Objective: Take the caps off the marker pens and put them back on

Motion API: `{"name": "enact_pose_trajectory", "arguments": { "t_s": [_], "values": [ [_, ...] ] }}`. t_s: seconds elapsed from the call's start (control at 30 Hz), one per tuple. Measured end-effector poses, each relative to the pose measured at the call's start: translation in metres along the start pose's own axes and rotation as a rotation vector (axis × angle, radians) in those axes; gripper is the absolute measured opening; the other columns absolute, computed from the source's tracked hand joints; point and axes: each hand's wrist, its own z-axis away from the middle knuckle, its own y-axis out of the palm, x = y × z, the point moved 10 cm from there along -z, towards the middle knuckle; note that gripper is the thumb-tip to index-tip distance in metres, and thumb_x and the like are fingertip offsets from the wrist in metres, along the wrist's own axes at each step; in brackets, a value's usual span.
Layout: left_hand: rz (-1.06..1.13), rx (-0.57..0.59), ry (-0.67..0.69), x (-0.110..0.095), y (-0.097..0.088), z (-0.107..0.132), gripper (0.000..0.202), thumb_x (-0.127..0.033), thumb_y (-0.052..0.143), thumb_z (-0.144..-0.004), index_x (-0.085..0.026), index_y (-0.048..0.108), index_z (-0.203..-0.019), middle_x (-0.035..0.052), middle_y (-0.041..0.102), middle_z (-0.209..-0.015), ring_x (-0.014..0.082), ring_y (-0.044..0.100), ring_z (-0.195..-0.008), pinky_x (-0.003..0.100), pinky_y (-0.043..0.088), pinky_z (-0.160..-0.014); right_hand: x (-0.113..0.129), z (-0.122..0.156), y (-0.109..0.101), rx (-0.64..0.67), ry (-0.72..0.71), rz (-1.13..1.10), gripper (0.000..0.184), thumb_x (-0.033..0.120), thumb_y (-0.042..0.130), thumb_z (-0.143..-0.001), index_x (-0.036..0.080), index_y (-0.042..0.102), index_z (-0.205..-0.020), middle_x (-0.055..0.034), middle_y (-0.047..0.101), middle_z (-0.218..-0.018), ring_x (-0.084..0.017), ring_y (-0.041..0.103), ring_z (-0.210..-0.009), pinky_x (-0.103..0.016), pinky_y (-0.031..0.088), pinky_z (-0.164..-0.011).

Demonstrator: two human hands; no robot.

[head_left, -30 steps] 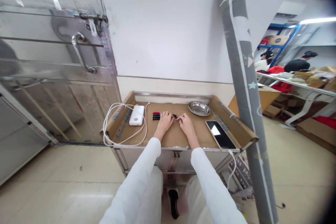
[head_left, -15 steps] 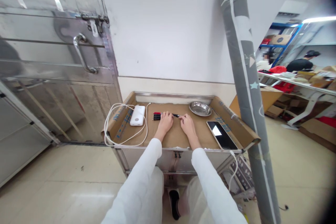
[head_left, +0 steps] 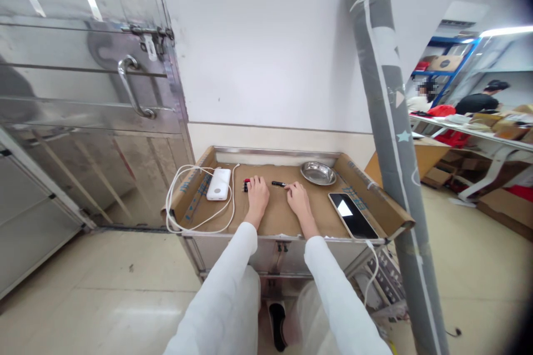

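Observation:
A row of dark pens, one with red on it (head_left: 246,184), lies on the cardboard-lined cart top (head_left: 277,216). My left hand (head_left: 259,195) covers the right part of this row. Its fingers bend down over the pens and their tips are mostly hidden. To the right, a single black pen (head_left: 277,183) lies sideways. My right hand (head_left: 298,198) pinches its right end between thumb and fingers. The pen's left end is free, with a gap between it and my left hand.
Left of the pens is a white power bank (head_left: 219,184) with a looped white cable (head_left: 167,205). A steel dish (head_left: 318,173) stands at the back right, a phone (head_left: 353,215) in front of it. A tall grey roll (head_left: 389,94) leans by the cart. People sit far right.
My left hand has moved slightly left, off the black pen and further over the row of pens. More of the black pen now shows. My right hand stays about where it was.

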Motion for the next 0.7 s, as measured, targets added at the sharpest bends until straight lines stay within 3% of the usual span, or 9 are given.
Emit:
{"name": "enact_pose_trajectory", "arguments": {
  "t_s": [0.3, 0.7],
  "values": [
    [-0.011, 0.01, -0.084, 0.009, 0.001, 0.0, 0.03, -0.02, 0.028, -0.094, -0.011, 0.056, -0.094, 0.0148, 0.057, -0.095, 0.0274, 0.051, -0.094, 0.039, 0.038, -0.082, -0.001, -0.001, 0.001, 0.008, 0.015, 0.023, 0.028, 0.009, 0.039, -0.086, 0.017, 0.064, -0.097, -0.0081, 0.059, -0.097, -0.019, 0.05, -0.091, -0.029, 0.033, -0.082],
    [0.064, 0.086, 0.014, -0.001, 0.006, -0.001, 0.017, -0.016, 0.046, -0.081, -0.012, 0.054, -0.095, 0.0137, 0.057, -0.096, 0.0277, 0.05, -0.095, 0.04, 0.034, -0.086, -0.001, -0.001, 0.001, -0.016, -0.003, -0.002, 0.027, 0.009, 0.04, -0.084, 0.017, 0.064, -0.095, -0.0076, 0.059, -0.095, -0.019, 0.05, -0.087, -0.029, 0.034, -0.08]
  ]
}}
